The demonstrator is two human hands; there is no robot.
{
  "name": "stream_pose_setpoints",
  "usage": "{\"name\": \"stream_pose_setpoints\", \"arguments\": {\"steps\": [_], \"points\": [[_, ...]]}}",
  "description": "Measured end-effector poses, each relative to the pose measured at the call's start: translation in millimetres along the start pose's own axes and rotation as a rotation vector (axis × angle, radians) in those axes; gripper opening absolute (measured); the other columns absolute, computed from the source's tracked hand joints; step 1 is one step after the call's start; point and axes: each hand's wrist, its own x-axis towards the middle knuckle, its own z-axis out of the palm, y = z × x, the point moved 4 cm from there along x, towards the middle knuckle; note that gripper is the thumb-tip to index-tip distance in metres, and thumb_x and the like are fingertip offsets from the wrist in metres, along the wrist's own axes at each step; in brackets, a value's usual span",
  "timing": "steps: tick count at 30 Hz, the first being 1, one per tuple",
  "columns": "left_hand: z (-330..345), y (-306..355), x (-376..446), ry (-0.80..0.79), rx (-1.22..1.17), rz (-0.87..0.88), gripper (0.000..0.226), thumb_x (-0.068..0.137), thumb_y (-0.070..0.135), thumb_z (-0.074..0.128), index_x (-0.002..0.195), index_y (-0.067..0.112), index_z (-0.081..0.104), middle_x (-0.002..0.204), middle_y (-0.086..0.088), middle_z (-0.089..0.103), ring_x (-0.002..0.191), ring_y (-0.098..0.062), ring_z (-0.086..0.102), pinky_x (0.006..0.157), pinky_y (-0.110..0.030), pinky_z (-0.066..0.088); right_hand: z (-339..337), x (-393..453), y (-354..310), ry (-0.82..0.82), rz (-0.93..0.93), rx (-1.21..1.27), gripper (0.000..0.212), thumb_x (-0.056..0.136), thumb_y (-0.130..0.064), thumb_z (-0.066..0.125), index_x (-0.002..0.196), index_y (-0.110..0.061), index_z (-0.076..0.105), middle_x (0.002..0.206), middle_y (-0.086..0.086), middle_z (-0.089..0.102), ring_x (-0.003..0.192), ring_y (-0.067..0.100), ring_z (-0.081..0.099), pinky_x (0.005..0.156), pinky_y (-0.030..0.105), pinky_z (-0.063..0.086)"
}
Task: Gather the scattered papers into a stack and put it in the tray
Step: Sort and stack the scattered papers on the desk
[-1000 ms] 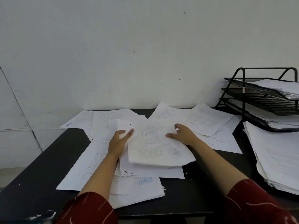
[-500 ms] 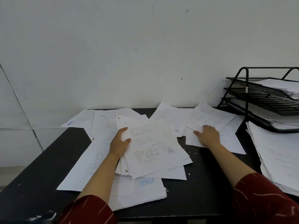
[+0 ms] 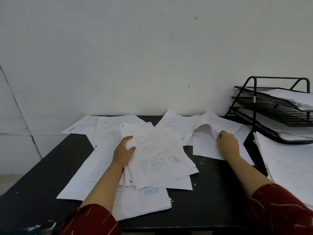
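White sheets lie scattered over a black table [image 3: 213,192]. My left hand [image 3: 123,150] grips the left edge of a loose stack of papers [image 3: 157,156] in the middle; its top sheet carries handwriting and a scribble. My right hand [image 3: 227,145] pinches a sheet [image 3: 211,126] at the right and that sheet's near edge curls up off the table. More sheets lie under and beside it. A black three-tier wire tray [image 3: 254,106] stands at the far right and holds papers in its tiers.
A thick pile of papers [image 3: 291,167] lies in front of the tray at the right edge. A sheet stamped LUNAS [image 3: 145,199] lies near the front. Other sheets [image 3: 81,126] reach the back left corner against the white wall.
My right hand left the stack, moved right to the sheets by the tray, and now lifts one sheet's edge. My left hand keeps its hold on the stack.
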Motion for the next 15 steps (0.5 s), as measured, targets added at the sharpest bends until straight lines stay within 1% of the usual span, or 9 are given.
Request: {"name": "stream_pose_setpoints", "arguments": {"steps": [2,3,5,7,10,12,13,14,15], "points": [[0,-1,1,-0.004,0.006,0.004,0.045,0.092,0.011,0.058,0.134,0.023,0.046,0.140,-0.003,0.049,0.123,-0.023,0.048,0.098,-0.029,0.038,-9,4,9,0.039,0.124,0.184,0.022,0.097,-0.011,0.042,0.094,0.006,0.056,0.087,0.025,0.061,0.068,0.028,0.047,0.060,0.032,0.034],[-1,-2,1,-0.004,0.014,0.007,0.045,0.092,0.011,0.058,0.134,0.023,0.046,0.139,-0.003,0.049,0.124,-0.024,0.048,0.098,-0.029,0.038,-12,4,10,0.050,0.140,0.255,0.022,0.097,-0.011,0.043,0.097,0.006,0.055,0.088,0.025,0.061,0.071,0.028,0.048,0.062,0.032,0.035],[-1,-1,3,-0.003,0.020,0.014,0.045,0.092,0.011,0.059,0.133,0.023,0.047,0.139,-0.003,0.050,0.123,-0.024,0.048,0.097,-0.028,0.038,-20,0,0,0.051,0.060,0.363,0.019,0.098,-0.013,0.044,0.104,0.003,0.054,0.086,0.019,0.060,0.074,0.027,0.052,0.065,0.030,0.036],[0,0,3,-0.003,0.017,0.014,0.044,0.091,0.011,0.059,0.132,0.024,0.048,0.138,-0.003,0.050,0.122,-0.024,0.049,0.098,-0.030,0.039,-26,-7,-19,0.019,-0.086,0.431,0.016,0.097,-0.015,0.046,0.107,-0.005,0.053,0.087,0.009,0.059,0.077,0.025,0.055,0.068,0.028,0.037],[1,-1,2,-0.004,0.033,0.014,0.041,0.092,0.012,0.058,0.130,0.023,0.051,0.136,-0.002,0.052,0.121,-0.022,0.049,0.098,-0.029,0.039,-19,-21,-58,-0.137,-0.227,0.499,0.012,0.096,-0.021,0.049,0.106,-0.015,0.052,0.087,0.008,0.063,0.074,0.027,0.058,0.067,0.032,0.043],[0,-2,2,-0.008,0.045,0.016,0.035,0.093,0.012,0.056,0.126,0.021,0.055,0.135,-0.003,0.054,0.121,-0.022,0.050,0.098,-0.028,0.039,-8,-39,-89,-0.281,-0.277,0.562,0.007,0.095,-0.022,0.053,0.101,-0.019,0.052,0.087,0.005,0.062,0.072,0.024,0.055,0.066,0.022,0.044],[0,-3,2,-0.009,0.046,0.016,0.032,0.094,0.012,0.054,0.124,0.020,0.058,0.134,-0.003,0.055,0.120,-0.022,0.051,0.098,-0.028,0.039,-2,-50,-105,-0.365,-0.283,0.596,0.005,0.094,-0.021,0.054,0.098,-0.021,0.052,0.084,0.001,0.058,0.068,0.020,0.051,0.060,0.015,0.040],[0,-4,3,-0.008,0.033,0.011,0.029,0.095,0.014,0.052,0.123,0.019,0.060,0.133,-0.004,0.056,0.120,-0.021,0.051,0.099,-0.028,0.038,5,-61,-119,-0.449,-0.281,0.623,0.004,0.093,-0.022,0.056,0.095,-0.021,0.053,0.080,-0.002,0.055,0.065,0.016,0.047,0.055,0.012,0.036],[-1,-4,3,-0.004,0.000,-0.005,0.027,0.097,0.017,0.049,0.121,0.018,0.061,0.133,-0.004,0.056,0.119,-0.021,0.051,0.099,-0.027,0.037,10,-72,-132,-0.526,-0.283,0.646,0.004,0.091,-0.022,0.058,0.091,-0.020,0.055,0.076,-0.003,0.052,0.064,0.014,0.043,0.054,0.015,0.034]]}}
